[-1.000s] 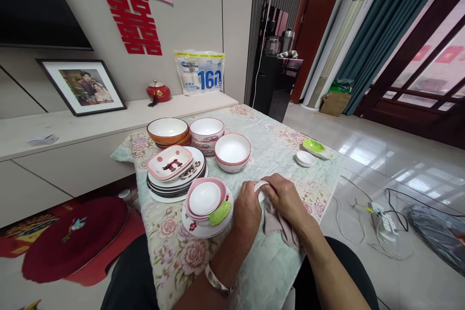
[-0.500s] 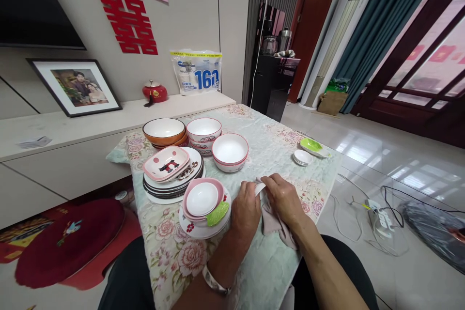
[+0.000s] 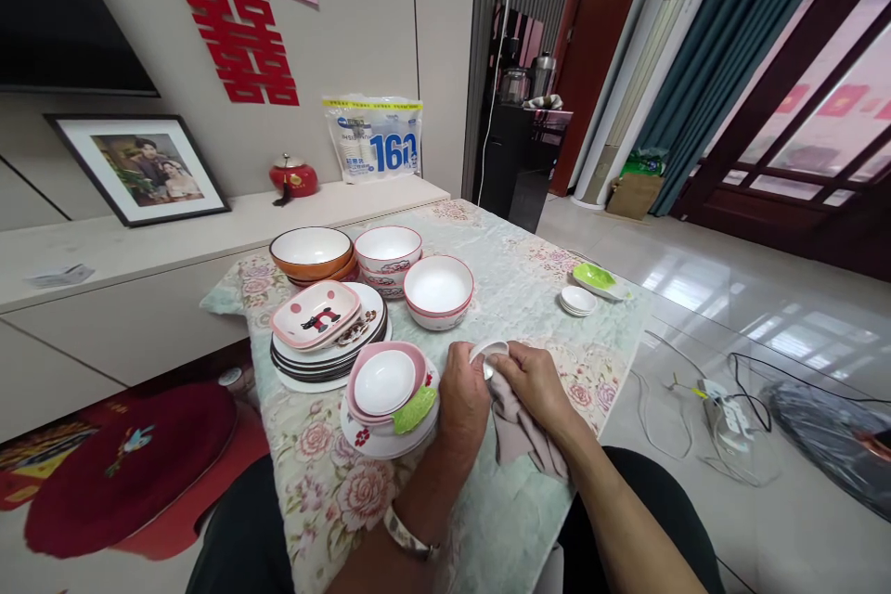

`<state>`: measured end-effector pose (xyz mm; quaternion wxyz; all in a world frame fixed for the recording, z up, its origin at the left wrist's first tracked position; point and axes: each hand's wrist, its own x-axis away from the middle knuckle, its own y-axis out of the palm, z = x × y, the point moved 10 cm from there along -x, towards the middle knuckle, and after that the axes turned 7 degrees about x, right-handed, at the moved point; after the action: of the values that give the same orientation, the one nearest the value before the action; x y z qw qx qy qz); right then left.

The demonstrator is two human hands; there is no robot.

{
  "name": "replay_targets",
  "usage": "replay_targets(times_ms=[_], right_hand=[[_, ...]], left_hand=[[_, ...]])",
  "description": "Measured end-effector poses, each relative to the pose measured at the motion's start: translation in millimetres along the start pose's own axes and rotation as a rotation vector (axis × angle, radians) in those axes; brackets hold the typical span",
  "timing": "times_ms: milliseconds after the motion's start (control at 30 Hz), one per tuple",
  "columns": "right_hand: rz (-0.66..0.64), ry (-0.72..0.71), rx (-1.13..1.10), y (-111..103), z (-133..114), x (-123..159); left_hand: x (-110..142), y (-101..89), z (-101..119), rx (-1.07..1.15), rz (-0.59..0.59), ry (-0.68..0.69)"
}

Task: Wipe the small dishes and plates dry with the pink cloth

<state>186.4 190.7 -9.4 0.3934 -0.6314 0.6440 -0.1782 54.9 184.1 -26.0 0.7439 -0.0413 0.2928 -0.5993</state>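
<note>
Between my hands, above the flowered tablecloth, is a small white dish, tilted so its rim shows. My left hand grips the dish's left side. My right hand is closed on a greyish-pink cloth, pressed against the dish; the cloth hangs down to the table. Left of my left hand, a small white bowl sits in a pink bowl on a flower-patterned plate, with a green leaf-shaped dish at its edge.
Behind stand stacked orange bowls, white red-rimmed bowls and plates topped by a pink dish. At right lie small white saucers and a green-and-white dish. A red stool stands left; cables lie right.
The small white dish has turned from nearly edge-on so that more of its inside shows. My right hand has shifted slightly, with the cloth drawn up against the dish.
</note>
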Motion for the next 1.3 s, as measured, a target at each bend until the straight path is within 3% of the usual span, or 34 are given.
replay_targets(times_ms=[133, 233, 400, 633, 767, 900, 1067, 1167, 1300], right_hand=[[0.083, -0.189, 0.422, -10.9, -17.6, 6.8], [0.084, -0.233, 0.486, -9.9, -21.4, 8.4], [0.069, -0.111, 0.134, -9.7, -10.8, 0.9], [-0.127, 0.13, -0.195, 13.8, 7.8, -1.3], [-0.264, 0.174, -0.251, 16.2, 10.9, 3.8], [-0.381, 0.178, -0.452, 8.4, 9.5, 9.1], [-0.045, 0.269, -0.481, -29.8, 25.9, 3.1], [0.028, 0.124, -0.306, -35.4, 9.4, -0.7], [0.052, -0.066, 0.045, -23.8, -15.2, -0.5]], left_hand=[[5.0, 18.2, 11.0, -0.138, -0.201, 0.086], [6.1, 20.8, 9.6, -0.18, -0.23, 0.057], [1.1, 10.4, 1.4, -0.023, -0.108, -0.025], [0.0, 0.4, -14.7, 0.197, 0.027, -0.198], [0.7, 6.5, -25.9, 0.4, 0.023, -0.342], [5.4, 22.5, -38.9, 0.666, -0.007, -0.528], [13.9, 43.4, -39.5, 1.156, -0.01, -0.695], [17.6, 49.6, -36.1, 1.313, -0.026, -0.763], [18.4, 55.0, -25.3, 1.475, -0.102, -0.795]])
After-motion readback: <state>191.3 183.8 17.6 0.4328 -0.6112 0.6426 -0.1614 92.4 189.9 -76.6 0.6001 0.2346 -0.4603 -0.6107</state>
